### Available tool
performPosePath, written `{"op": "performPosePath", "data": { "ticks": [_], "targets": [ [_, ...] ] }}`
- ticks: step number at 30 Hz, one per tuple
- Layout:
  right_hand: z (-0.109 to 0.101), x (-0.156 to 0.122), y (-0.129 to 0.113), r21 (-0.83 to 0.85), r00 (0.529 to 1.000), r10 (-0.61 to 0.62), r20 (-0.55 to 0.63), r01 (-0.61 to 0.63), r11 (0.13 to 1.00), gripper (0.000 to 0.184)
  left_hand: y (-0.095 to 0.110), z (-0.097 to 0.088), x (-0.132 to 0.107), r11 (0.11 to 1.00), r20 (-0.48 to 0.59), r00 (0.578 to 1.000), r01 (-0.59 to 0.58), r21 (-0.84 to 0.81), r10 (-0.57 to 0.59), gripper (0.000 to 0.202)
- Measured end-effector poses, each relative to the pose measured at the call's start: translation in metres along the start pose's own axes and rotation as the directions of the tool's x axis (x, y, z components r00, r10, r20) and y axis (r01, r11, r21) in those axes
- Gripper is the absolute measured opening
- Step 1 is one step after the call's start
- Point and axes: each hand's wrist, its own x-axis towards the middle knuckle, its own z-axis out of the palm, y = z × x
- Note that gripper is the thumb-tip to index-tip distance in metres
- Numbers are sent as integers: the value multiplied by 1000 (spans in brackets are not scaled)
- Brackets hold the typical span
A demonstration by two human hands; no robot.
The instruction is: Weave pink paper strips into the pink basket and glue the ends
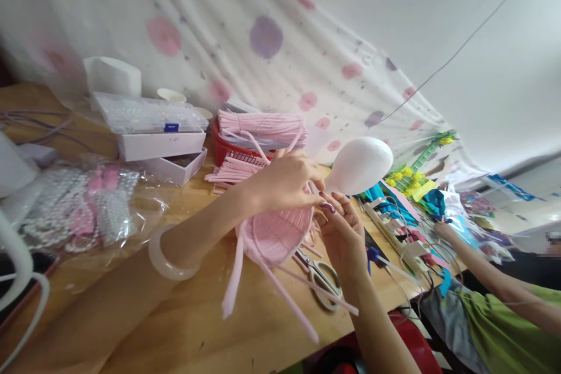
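A pink dome-shaped piece built from pipe cleaners (274, 234) rests on the table, with several loose ends splayed out toward me. Over its far right rim, my left hand (291, 178) is closed in a pinch, a pale pink pipe-cleaner end partly showing at its fingertips. My right hand (344, 231) meets it there, thumb and fingers closed at the same end; the exact grip is partly hidden. Just behind the fingers is a smooth white foam egg shape (363, 165). Scissors (324, 283) lie beneath the loose stems, left of my right wrist.
A red basket (221, 146) holds bundled pink pipe cleaners (263, 127). White boxes (162, 145) and bagged bead strings (65, 204) stand at left. Power strips (401, 239) with cables run along the right, where another person's arm (477, 272) reaches in.
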Motion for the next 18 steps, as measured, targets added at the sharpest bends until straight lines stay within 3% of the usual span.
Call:
{"op": "performPosePath", "data": {
  "ticks": [7,13,18],
  "targets": [
    [-4,-3,2,-29,996,-70,60,72,997,37,5,12,0,997,24,997,71,42,-72,18],
    [-4,-6,0,-42,984,-109,140,116,992,40,0,8,0,989,50,997,64,-130,-57,22],
    [-2,-7,-1,-102,962,-176,207,200,974,38,1,5,-1,954,29,992,127,-273,-123,17]
  ]
}}
